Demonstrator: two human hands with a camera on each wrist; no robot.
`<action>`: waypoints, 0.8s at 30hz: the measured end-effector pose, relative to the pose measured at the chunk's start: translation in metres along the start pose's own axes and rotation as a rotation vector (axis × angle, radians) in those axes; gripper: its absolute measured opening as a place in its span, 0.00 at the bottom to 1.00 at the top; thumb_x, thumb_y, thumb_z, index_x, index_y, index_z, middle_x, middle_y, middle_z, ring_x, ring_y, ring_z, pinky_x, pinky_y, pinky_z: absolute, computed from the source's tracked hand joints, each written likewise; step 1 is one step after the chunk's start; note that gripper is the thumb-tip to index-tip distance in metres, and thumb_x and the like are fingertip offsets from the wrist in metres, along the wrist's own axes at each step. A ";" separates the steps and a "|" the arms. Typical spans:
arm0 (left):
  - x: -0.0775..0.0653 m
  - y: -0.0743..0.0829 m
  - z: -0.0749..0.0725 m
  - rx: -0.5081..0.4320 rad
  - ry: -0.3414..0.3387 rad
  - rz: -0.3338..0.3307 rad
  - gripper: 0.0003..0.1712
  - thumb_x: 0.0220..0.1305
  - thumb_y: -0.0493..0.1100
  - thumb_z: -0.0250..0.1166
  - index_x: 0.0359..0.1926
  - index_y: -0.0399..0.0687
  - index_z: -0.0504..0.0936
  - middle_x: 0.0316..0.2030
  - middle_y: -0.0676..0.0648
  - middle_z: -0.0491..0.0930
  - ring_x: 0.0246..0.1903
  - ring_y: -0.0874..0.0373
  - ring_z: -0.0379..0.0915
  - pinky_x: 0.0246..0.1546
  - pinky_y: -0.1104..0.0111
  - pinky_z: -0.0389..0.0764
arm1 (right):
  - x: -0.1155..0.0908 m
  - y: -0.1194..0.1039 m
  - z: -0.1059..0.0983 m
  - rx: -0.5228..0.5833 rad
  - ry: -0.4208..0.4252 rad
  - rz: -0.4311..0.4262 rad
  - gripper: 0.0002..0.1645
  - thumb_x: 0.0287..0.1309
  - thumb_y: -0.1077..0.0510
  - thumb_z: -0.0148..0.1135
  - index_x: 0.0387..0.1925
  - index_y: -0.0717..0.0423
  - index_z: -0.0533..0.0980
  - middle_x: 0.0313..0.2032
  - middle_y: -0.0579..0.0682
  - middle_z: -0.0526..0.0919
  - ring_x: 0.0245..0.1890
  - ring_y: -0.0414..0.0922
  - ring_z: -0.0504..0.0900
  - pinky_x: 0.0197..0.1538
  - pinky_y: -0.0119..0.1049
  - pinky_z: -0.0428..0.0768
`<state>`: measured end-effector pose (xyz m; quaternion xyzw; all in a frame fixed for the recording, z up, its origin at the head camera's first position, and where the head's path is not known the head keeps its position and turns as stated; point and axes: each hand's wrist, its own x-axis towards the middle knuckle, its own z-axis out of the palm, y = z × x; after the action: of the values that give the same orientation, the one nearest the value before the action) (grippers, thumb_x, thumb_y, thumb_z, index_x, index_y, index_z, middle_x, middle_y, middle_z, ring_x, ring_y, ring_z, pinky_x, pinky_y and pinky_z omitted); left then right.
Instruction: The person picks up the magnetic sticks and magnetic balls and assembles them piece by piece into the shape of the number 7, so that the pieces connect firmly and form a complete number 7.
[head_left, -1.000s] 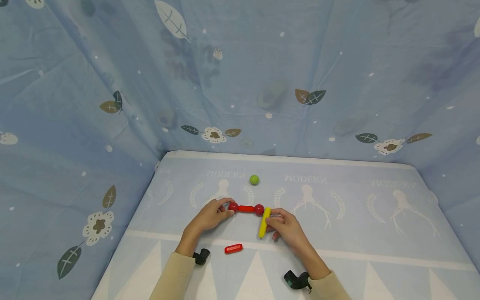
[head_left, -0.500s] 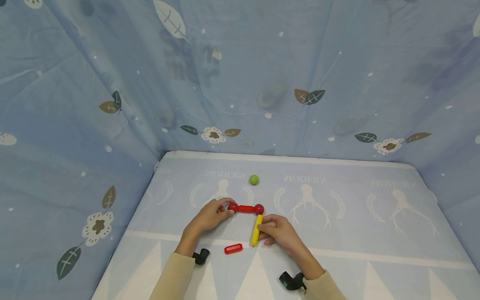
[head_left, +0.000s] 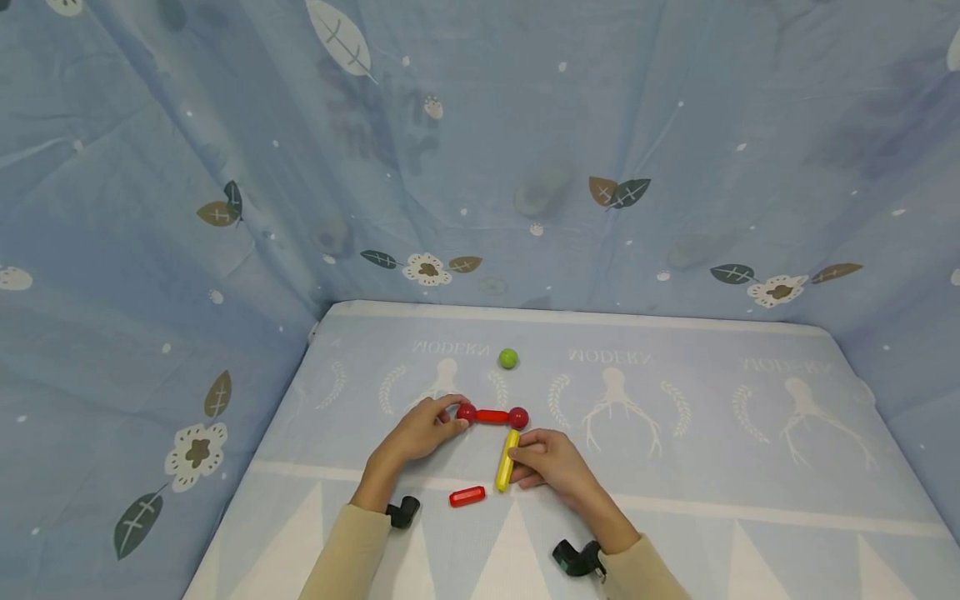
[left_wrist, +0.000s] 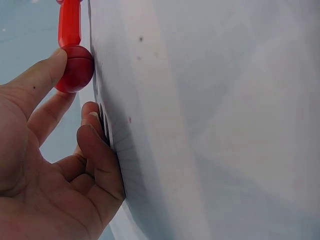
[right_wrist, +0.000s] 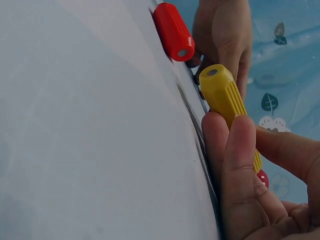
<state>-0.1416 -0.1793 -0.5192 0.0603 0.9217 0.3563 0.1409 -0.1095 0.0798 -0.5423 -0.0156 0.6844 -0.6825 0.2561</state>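
My left hand [head_left: 425,428] pinches a red ball [left_wrist: 76,70] between thumb and finger. That ball joins one end of a short red rod [head_left: 492,417]; a second red ball [head_left: 518,417] sits at the rod's right end. In my right hand [head_left: 551,460] a longer yellow rod [head_left: 507,461] is gripped between thumb and fingers, its far end just below the right red ball. Whether the two touch, I cannot tell. The right wrist view shows a grey round spot on the yellow rod's near end. A loose red rod [head_left: 467,497] lies nearer me, left of the yellow one.
A green ball [head_left: 508,358] rests farther back on the patterned table cloth [head_left: 697,467]. Blue printed fabric [head_left: 480,167] hangs behind the table and along its left side. Black wrist cameras sit on both forearms.
My right hand has moved left and toward me with the yellow rod, away from the right red ball's side to below it. The left hand and the joined red pieces stay put.
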 end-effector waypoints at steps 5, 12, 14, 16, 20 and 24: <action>-0.001 0.001 0.000 -0.001 -0.003 -0.002 0.21 0.66 0.51 0.69 0.59 0.61 0.81 0.33 0.49 0.71 0.32 0.54 0.67 0.30 0.63 0.70 | 0.003 -0.001 0.001 0.014 0.009 0.010 0.22 0.63 0.59 0.67 0.47 0.73 0.72 0.31 0.59 0.86 0.25 0.50 0.87 0.29 0.38 0.83; 0.000 0.001 -0.002 -0.015 -0.005 0.004 0.22 0.66 0.51 0.68 0.60 0.58 0.80 0.32 0.49 0.71 0.31 0.54 0.67 0.30 0.63 0.69 | 0.008 -0.003 0.000 0.038 0.014 0.033 0.21 0.63 0.58 0.68 0.46 0.72 0.72 0.30 0.59 0.86 0.24 0.49 0.87 0.28 0.37 0.83; 0.000 0.000 -0.002 -0.015 -0.004 0.007 0.22 0.66 0.51 0.68 0.61 0.58 0.80 0.32 0.49 0.70 0.31 0.55 0.66 0.30 0.63 0.69 | 0.009 -0.003 0.000 0.030 0.022 0.039 0.22 0.62 0.57 0.69 0.46 0.71 0.73 0.29 0.58 0.86 0.23 0.49 0.87 0.27 0.37 0.83; 0.000 0.000 -0.002 -0.015 -0.001 0.008 0.22 0.66 0.51 0.69 0.60 0.58 0.80 0.32 0.49 0.70 0.31 0.55 0.66 0.30 0.63 0.69 | 0.010 -0.003 0.001 0.015 0.037 0.043 0.22 0.61 0.56 0.70 0.45 0.71 0.73 0.28 0.57 0.85 0.22 0.48 0.86 0.26 0.37 0.83; 0.000 0.001 -0.002 -0.015 0.000 0.005 0.23 0.66 0.51 0.69 0.60 0.58 0.80 0.32 0.49 0.70 0.31 0.54 0.66 0.30 0.63 0.69 | 0.012 -0.003 0.002 -0.017 0.068 0.047 0.23 0.59 0.55 0.72 0.43 0.70 0.74 0.27 0.56 0.85 0.19 0.47 0.85 0.25 0.37 0.82; 0.000 0.001 -0.002 -0.017 -0.005 0.006 0.21 0.66 0.50 0.69 0.60 0.58 0.80 0.32 0.48 0.71 0.31 0.54 0.67 0.30 0.63 0.69 | 0.013 -0.003 0.004 -0.027 0.081 0.050 0.24 0.58 0.54 0.73 0.43 0.69 0.74 0.26 0.56 0.85 0.17 0.47 0.84 0.24 0.37 0.82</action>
<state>-0.1420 -0.1799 -0.5168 0.0630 0.9180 0.3646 0.1427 -0.1204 0.0709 -0.5438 0.0257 0.7034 -0.6668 0.2448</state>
